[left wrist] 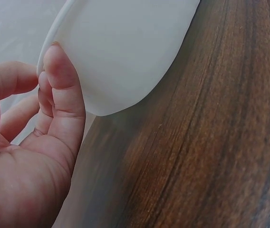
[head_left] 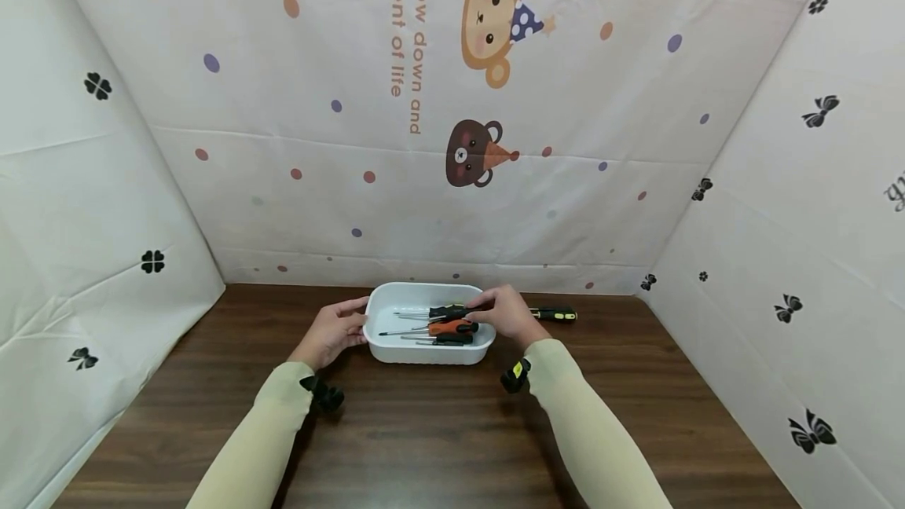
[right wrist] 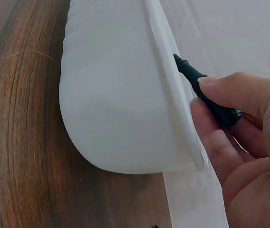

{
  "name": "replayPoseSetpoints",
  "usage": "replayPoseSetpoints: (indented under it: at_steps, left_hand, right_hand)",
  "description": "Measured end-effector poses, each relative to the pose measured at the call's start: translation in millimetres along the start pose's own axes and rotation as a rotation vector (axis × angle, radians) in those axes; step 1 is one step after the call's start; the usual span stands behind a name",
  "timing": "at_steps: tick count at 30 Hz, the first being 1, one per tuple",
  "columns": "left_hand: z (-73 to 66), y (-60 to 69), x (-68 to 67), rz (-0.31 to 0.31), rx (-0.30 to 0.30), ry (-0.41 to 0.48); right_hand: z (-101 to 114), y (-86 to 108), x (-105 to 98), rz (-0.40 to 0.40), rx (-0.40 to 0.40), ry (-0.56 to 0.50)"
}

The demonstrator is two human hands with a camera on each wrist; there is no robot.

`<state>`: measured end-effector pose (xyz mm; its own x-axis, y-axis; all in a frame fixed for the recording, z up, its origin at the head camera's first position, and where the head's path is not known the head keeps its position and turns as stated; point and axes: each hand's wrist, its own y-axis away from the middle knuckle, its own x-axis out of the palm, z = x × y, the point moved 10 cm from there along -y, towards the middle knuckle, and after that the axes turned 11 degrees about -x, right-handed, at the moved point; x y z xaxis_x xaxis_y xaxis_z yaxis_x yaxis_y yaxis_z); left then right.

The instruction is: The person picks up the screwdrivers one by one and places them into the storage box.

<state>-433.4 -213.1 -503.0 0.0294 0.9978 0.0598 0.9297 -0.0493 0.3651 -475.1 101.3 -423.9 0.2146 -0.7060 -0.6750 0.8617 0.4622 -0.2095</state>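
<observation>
A white plastic basin (head_left: 387, 354) stands at the far side of the table with several screwdrivers in it, among them an orange-handled screwdriver (head_left: 444, 327). My left hand (head_left: 339, 331) holds the basin's left end; in the left wrist view its fingers (left wrist: 62, 80) lie at the rim. At the basin's right end, my right hand (head_left: 505, 316) reaches over the rim. Between thumb and fingers it pinches a black screwdriver handle (right wrist: 213, 97), seen in the right wrist view. The basin wall hides this screwdriver's shaft there.
Right of my right hand, a black and yellow handle (head_left: 555, 313) lies on the dark wooden table (head_left: 424, 430). White printed cloth (head_left: 396, 203) rises behind the table and at both sides.
</observation>
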Motion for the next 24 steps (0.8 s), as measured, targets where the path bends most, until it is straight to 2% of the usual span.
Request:
replayPoseSetpoints:
  at_steps: [8,14,24]
  left_hand:
    - [-0.7,-1.3,0.5,0.01,0.01,-0.004]
    - [-0.1,-1.8,1.1,0.015,0.0,0.01]
    - [-0.9,-1.1,0.9,0.022,0.018,0.0]
  right_hand:
    - [9.7,-8.8,6.8,0.04,-0.026,0.052]
    - [10.3,-13.4,12.5,0.057,-0.04,0.07]
    - [14.8,-20.5,22.3,0.095,-0.067,0.142]
